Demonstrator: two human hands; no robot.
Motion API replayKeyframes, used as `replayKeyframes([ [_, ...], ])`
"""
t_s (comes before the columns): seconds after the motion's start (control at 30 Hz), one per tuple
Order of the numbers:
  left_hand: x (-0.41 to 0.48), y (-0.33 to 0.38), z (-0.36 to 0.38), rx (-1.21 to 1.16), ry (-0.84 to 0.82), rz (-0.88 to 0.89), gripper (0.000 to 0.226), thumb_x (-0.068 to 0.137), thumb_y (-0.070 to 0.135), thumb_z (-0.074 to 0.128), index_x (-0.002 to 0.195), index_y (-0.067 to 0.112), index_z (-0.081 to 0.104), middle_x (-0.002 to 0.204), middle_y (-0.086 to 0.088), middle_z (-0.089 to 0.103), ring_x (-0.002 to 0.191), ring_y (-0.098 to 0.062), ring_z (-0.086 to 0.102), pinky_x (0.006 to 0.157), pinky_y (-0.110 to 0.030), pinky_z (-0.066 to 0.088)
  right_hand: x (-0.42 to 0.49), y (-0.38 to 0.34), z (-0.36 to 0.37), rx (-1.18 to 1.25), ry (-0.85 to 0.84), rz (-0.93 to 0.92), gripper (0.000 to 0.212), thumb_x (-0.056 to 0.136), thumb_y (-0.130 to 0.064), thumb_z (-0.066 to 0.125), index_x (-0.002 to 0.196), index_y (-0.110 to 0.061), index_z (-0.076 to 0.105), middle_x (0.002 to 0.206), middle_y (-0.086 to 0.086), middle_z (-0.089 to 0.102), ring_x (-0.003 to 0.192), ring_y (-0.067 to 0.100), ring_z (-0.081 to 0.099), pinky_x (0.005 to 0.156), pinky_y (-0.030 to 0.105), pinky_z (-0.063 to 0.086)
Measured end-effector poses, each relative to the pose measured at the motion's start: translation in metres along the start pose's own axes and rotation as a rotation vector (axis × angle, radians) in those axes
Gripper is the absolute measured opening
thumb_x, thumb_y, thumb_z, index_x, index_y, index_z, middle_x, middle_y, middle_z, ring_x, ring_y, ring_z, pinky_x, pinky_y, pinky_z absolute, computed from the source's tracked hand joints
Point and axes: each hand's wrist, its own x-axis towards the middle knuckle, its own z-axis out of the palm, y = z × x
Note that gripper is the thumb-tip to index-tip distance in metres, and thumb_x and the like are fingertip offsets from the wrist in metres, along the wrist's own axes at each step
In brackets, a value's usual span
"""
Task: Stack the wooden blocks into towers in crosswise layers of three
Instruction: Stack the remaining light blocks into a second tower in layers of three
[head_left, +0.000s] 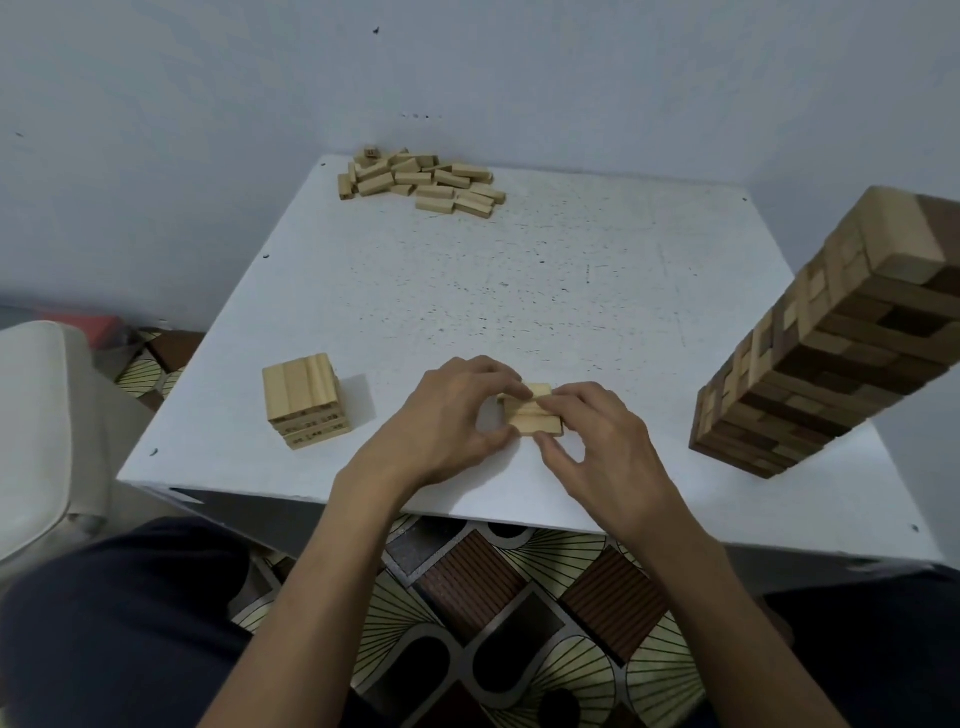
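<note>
Left hand (447, 415) and right hand (608, 452) both pinch the new stack (535, 418) from either side, fingertips curled against its pale blocks, at 6 o'clock on the white table (571, 270). It looks about two layers high, so this tower is barely begun. At 9 o'clock from the hands stands a short tower (306, 400), square and pale, with printed marks on its sides. At 11 o'clock the loose pile (421, 179) holds many blocks left to stack. At 3 o'clock a tall tower (831, 353) of mixed light and dark wood looks complete
</note>
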Motion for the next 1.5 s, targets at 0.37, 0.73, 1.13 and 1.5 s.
replayKeyframes([
  [0.37, -0.019, 0.003, 0.008, 0.235, 0.074, -0.116, 0.086, 0.082, 0.069, 0.025, 0.147, 0.017, 0.044, 0.156, -0.002, 0.035, 0.142, -0.022, 0.026, 0.112, -0.041, 0.021, -0.006, -0.007, -0.012, -0.45, -0.298, 0.148, 0.091, 0.088, -0.067, -0.001, 0.157, -0.009, 0.014, 0.166, 0.01, 0.004, 0.151, 0.03, -0.01, 0.122, 0.04, 0.005],
  [0.73, -0.023, 0.009, 0.03, 0.463, 0.038, -0.096, 0.075, 0.098, 0.05, 0.006, 0.151, 0.002, 0.029, 0.164, -0.018, 0.007, 0.152, -0.035, 0.002, 0.117, -0.044, -0.003, -0.002, -0.015, -0.005, -0.501, -0.419, 0.145, 0.088, 0.084, -0.055, -0.019, 0.156, -0.006, -0.006, 0.164, 0.008, -0.019, 0.145, 0.031, -0.032, 0.123, 0.041, -0.005],
  [1.13, -0.023, 0.009, 0.037, 0.569, 0.119, -0.047, 0.062, 0.102, 0.037, 0.021, 0.14, -0.004, 0.047, 0.154, -0.023, 0.036, 0.144, -0.04, 0.032, 0.113, -0.047, 0.018, -0.003, -0.016, -0.003, -0.485, -0.421, 0.147, 0.086, 0.085, -0.054, -0.019, 0.155, -0.005, -0.01, 0.163, 0.009, -0.021, 0.145, 0.031, -0.032, 0.118, 0.037, -0.013],
  [1.5, -0.03, 0.004, 0.038, 0.581, 0.158, -0.042, 0.058, 0.102, 0.035, 0.026, 0.138, -0.005, 0.048, 0.152, -0.025, 0.038, 0.143, -0.043, 0.032, 0.112, -0.052, 0.021, -0.005, -0.011, -0.007, -0.514, -0.445, 0.121, 0.081, 0.087, -0.046, -0.015, 0.155, -0.004, -0.009, 0.164, 0.013, -0.017, 0.146, 0.035, -0.03, 0.122, 0.043, -0.011],
])
